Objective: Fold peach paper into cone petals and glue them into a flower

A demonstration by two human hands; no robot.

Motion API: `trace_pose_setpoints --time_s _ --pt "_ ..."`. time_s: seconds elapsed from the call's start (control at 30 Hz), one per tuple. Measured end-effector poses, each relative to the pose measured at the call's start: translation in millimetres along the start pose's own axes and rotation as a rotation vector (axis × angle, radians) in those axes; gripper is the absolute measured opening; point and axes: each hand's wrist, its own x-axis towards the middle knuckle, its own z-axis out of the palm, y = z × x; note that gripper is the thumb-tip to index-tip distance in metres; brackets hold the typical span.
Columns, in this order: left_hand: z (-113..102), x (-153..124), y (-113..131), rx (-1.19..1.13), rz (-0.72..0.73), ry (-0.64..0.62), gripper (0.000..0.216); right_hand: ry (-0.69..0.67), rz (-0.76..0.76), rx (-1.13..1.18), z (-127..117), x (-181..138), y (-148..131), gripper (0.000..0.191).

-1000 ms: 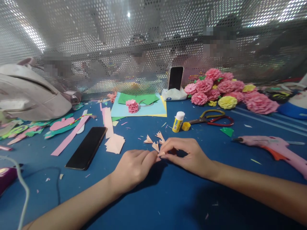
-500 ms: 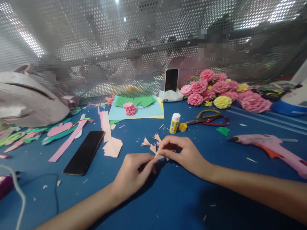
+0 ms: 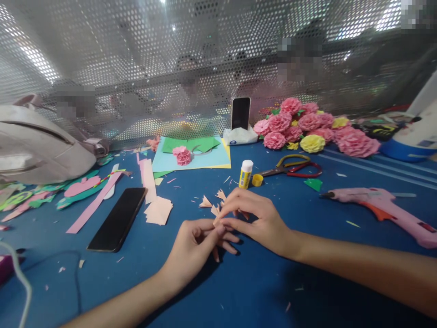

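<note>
My left hand [image 3: 193,246] and my right hand [image 3: 261,221] meet over the blue table, fingertips touching. Between them they pinch a small piece of folded peach paper [image 3: 217,221], mostly covered by the fingers. The left hand's thumb and index finger are closed, while its other fingers stretch out beneath the right hand. My right thumb and index finger press together at the same spot. Just beyond lie several fan-shaped peach paper pieces [image 3: 205,202], partly hidden by the right hand. A stack of peach paper squares [image 3: 160,211] lies left of my hands.
A glue stick [image 3: 245,175] stands uncapped beside its yellow cap [image 3: 257,180]. Scissors [image 3: 290,166] and a pink glue gun [image 3: 372,202] are on the right, a phone [image 3: 118,221] on the left. Paper flowers [image 3: 290,123] are heaped at the back before a perforated metal screen [image 3: 143,91].
The pinched paper has become more hidden between my fingertips. My left hand's lower fingers have extended under my right hand. The view has shifted slightly.
</note>
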Motion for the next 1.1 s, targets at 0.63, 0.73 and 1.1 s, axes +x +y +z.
trace_pose_setpoints --time_s 0.63,0.73,1.1 --pt "0 -1 9 -0.076 0.018 0.017 0.035 -0.005 -0.413 -0.349 -8 7 -1 0.005" --pt "0 -2 8 -0.060 0.020 0.028 0.032 -0.001 -0.430 -0.328 -8 8 -1 0.006" --pt "-2 0 2 -0.039 0.026 0.059 0.029 -0.134 0.410 0.161 -1 12 -11 0.014"
